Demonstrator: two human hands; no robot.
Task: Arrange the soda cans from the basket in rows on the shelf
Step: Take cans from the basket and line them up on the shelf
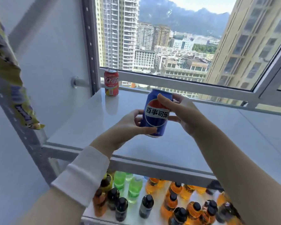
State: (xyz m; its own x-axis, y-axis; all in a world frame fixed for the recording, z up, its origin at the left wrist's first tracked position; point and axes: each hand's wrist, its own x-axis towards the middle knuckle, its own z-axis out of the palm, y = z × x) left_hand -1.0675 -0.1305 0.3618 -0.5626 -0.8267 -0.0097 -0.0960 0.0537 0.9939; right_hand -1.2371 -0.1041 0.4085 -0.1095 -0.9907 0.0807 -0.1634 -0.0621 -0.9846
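Blue can (154, 123), slightly tilted, is held over the middle of the white shelf (201, 143), gripped by both hands. The left hand (128, 125) curls round its lower left side, and the right hand (185, 114) wraps its upper right, thumb on the rim. A red can (111, 82) stands upright at the shelf's back left corner, by the window (169, 38). Bottles (169, 202) fill the level below.

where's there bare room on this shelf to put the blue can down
The top shelf is bare nearly everywhere: the back strip right of the red can along the window frame, and the whole front up to the rail. The blue can fits in either. Below it, bottles stand crowded.
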